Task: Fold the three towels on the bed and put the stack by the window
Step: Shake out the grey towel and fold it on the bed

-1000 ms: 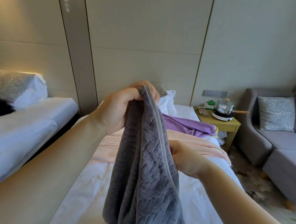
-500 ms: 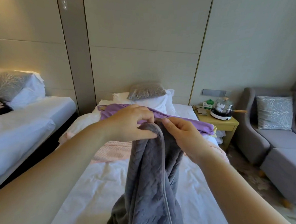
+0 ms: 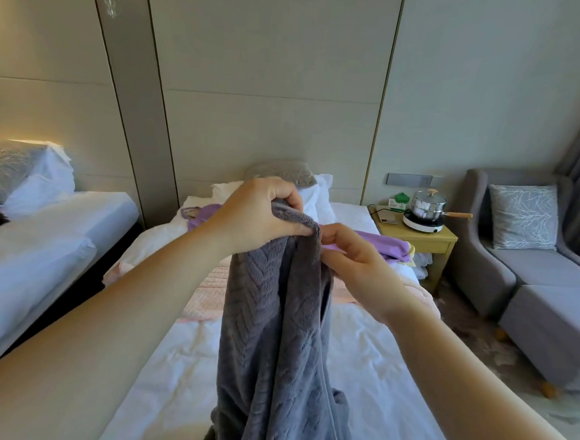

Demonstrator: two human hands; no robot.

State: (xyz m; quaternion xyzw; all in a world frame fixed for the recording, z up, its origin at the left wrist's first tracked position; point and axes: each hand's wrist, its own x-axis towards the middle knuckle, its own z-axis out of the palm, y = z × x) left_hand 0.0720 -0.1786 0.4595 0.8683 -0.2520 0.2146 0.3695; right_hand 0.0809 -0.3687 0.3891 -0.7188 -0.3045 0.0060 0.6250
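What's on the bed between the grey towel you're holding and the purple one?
A pink towel, spread flat across the white bed, as the head view shows.

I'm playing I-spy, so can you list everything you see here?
bed: one, white, ahead
second bed: one, white, left
grey towel: one, grey, held above the bed
pink towel: one, pink, spread across the bed
purple towel: one, purple, beyond the pink towel
nightstand: one, yellow, right of the bed
pot: one, silver, on the nightstand's hotplate
sofa: one, grey, right
left hand: one, gripping the grey towel's top
right hand: one, pinching its edge
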